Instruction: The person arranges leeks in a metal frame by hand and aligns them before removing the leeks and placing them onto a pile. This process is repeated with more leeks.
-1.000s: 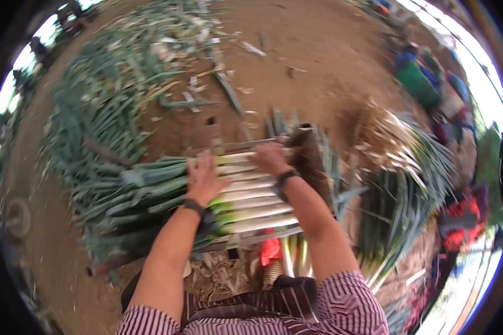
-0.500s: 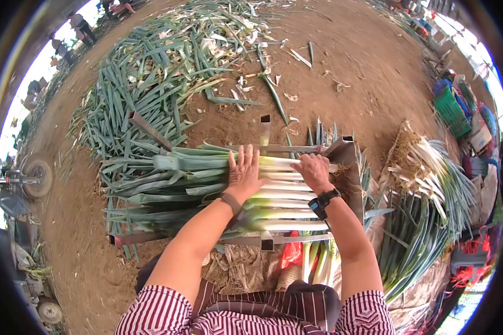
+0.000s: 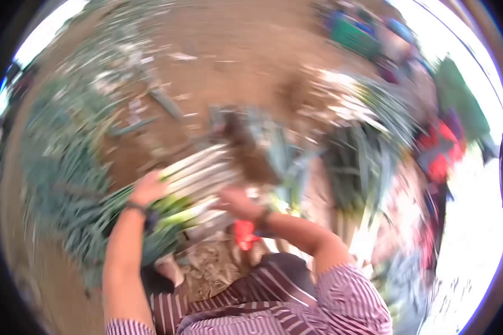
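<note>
A row of leeks point(image 3: 201, 170) lies side by side in a metal frame, white stems toward the right and green leaves toward the left. My left hand point(image 3: 148, 188) is on the leeks where white turns to green, its fingers smeared by motion. Over the white stems nearer me, my right hand point(image 3: 239, 202) reaches in from the right with blurred fingers stretched out and apart. The brown end plate point(image 3: 251, 148) of the frame stands just past the root ends. The whole view is blurred.
A large heap of leek leaves point(image 3: 67, 162) covers the ground at left. More leeks point(image 3: 355, 162) are piled at right, with roots and white stems on top. A green crate point(image 3: 355, 39) stands at the far right. Red plastic point(image 3: 245, 234) shows below the frame.
The view has swung to the right, shifting the frame and leeks leftward and tilting them. My right hand has come off the root ends toward the near stems; my left stays at the leeks.
</note>
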Motion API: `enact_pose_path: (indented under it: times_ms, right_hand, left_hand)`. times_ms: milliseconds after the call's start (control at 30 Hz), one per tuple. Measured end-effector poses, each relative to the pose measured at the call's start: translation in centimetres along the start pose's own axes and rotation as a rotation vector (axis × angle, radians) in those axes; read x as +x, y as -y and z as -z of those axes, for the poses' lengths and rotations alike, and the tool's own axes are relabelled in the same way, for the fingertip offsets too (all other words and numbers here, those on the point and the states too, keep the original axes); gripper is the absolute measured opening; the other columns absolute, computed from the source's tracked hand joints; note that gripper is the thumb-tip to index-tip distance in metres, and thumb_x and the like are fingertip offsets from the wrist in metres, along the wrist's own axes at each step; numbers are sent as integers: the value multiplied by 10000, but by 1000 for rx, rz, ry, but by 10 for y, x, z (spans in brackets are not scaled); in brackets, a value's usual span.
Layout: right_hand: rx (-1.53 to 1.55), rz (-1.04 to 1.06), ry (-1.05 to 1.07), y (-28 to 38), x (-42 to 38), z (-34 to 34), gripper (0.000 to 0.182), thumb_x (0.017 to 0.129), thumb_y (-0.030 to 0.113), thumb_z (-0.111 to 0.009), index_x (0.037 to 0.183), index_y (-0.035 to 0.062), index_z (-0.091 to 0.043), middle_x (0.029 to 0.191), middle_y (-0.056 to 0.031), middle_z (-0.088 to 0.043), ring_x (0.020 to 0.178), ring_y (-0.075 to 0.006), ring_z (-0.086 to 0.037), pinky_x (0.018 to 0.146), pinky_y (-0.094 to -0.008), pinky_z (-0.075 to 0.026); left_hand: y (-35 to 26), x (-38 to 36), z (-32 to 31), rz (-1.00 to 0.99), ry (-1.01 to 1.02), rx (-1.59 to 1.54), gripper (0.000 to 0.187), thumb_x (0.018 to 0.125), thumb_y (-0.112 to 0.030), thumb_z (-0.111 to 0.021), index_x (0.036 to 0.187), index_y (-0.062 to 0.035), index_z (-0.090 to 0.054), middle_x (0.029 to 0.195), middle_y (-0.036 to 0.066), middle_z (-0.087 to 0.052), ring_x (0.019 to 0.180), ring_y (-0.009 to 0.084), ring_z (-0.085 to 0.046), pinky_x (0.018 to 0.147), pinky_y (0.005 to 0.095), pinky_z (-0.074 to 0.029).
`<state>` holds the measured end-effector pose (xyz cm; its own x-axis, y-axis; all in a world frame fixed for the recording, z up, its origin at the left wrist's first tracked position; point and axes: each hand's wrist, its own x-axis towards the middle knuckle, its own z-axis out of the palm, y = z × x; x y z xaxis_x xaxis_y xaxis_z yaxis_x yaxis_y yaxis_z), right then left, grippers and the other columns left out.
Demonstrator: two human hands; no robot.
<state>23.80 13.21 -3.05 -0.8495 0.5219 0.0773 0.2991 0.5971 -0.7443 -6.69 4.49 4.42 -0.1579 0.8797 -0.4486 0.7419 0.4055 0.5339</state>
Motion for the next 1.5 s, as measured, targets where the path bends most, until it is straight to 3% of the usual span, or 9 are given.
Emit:
enact_pose_path:
  times_ms: [67, 133, 333, 533, 633, 833, 1200, 1333, 1500]
  right_hand:
    - [-302, 414, -52, -29, -22, -17, 331, 827, 411, -650, 959, 107, -633, 957, -115, -594, 1002, -320, -533, 899, -492, -365]
    - [-268, 40, -3, 10, -18, 2, 268, 824, 330, -658, 984, 118, -628, 1034, -95, -588, 1047, -331, -520, 934, -488, -366]
    - [265, 192, 34, 9, -86, 45, 202, 874, 197, -648, 1030, 73, -618, 1012, -133, -611, 946, -325, -585, 836, -423, -479]
    - [323, -794, -269, -153, -284, 44, 275, 934, 206, -546, 1129, 44, -654, 1038, -182, -652, 991, -306, -618, 875, -388, -477]
    - [-517, -1157, -389, -225, -381, 71, 170, 864, 105, -539, 833, 60, -700, 889, -106, -691, 930, -305, -652, 759, -396, -518]
    - [-492, -1724, -890, -237, -435, 133, 496, 835, 192, -655, 1285, 69, -487, 1291, -181, -505, 1210, -358, -479, 1002, -451, -418]
    - [-357, -1856, -597, -264, -421, 191, 557, 840, 378, -670, 1335, 194, -494, 1304, -139, -548, 1235, -369, -476, 1020, -490, -398]
    - [-655, -1432, -647, -262, -430, 169, 355, 863, 285, -659, 1120, 72, -541, 1153, -186, -578, 1069, -391, -540, 884, -479, -460]
    - [-163, -1117, -951, -230, -410, 129, 296, 925, 220, -573, 1083, -12, -478, 964, -255, -578, 891, -399, -582, 783, -470, -456]
  left_hand:
    - [65, 17, -40, -31, -317, 283, 582, 831, -366, -649, 1327, -99, -502, 1319, 158, -549, 1222, 342, -512, 1002, 466, -415]
    - [47, 7, -40, 159, -256, 416, 675, 859, -436, -599, 1404, -90, -402, 1416, 164, -454, 1296, 368, -430, 1049, 521, -346]
    - [18, -5, -40, 291, -173, 506, 651, 961, -427, -459, 1502, -113, -275, 1519, 138, -331, 1390, 342, -307, 1122, 508, -229]
    - [27, -5, -47, 297, -218, 558, 635, 973, -424, -433, 1505, -117, -272, 1526, 129, -319, 1398, 323, -296, 1132, 509, -204]
    - [35, -3, -47, 300, -212, 558, 641, 973, -431, -423, 1512, -123, -262, 1532, 126, -312, 1410, 317, -283, 1140, 504, -188]
    - [43, -3, -47, 301, -220, 563, 637, 975, -431, -420, 1519, -144, -255, 1542, 126, -299, 1418, 320, -270, 1147, 497, -165]
    - [53, -3, -44, 331, -192, 513, 651, 972, -452, -432, 1532, -189, -229, 1564, 120, -255, 1439, 337, -212, 1145, 516, -141]
    - [41, -5, -45, 314, -219, 524, 638, 961, -379, -468, 1512, -132, -260, 1536, 137, -302, 1414, 331, -268, 1144, 488, -177]
    - [40, -5, -47, 334, -224, 527, 647, 959, -399, -452, 1514, -131, -255, 1539, 136, -297, 1418, 330, -258, 1147, 497, -158]
